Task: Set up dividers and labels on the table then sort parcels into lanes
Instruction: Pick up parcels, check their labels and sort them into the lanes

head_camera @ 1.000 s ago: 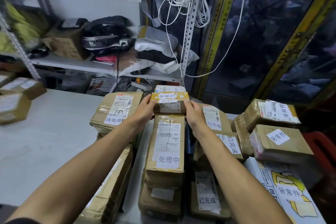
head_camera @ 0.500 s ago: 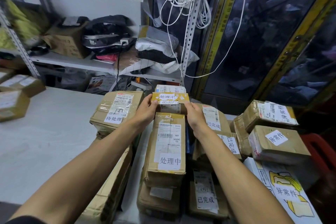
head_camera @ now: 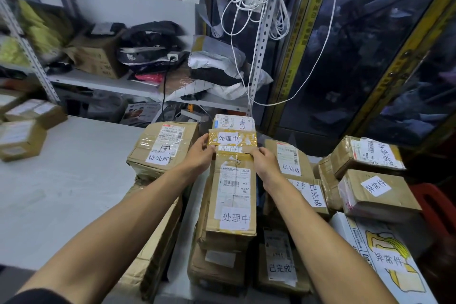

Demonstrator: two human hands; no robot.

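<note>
Between the 待处理 box [head_camera: 162, 148] and the 已完成 boxes [head_camera: 290, 160], the small taped parcel [head_camera: 232, 140] labelled 处理中 sits at the far end of the long 处理中 box [head_camera: 233, 195], probably being squared into that lane. Left hand [head_camera: 199, 153] and right hand [head_camera: 265, 161] clamp its two ends, fingers curled on the edges. Both forearms reach straight forward, roughly parallel, wrists low.

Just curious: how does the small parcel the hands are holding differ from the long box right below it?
The small parcel is short, wrapped in glossy yellow tape and gripped by the left hand and right hand. The long box is plain brown, far longer and lies untouched on a stack. Both carry 处理中 labels.
</note>
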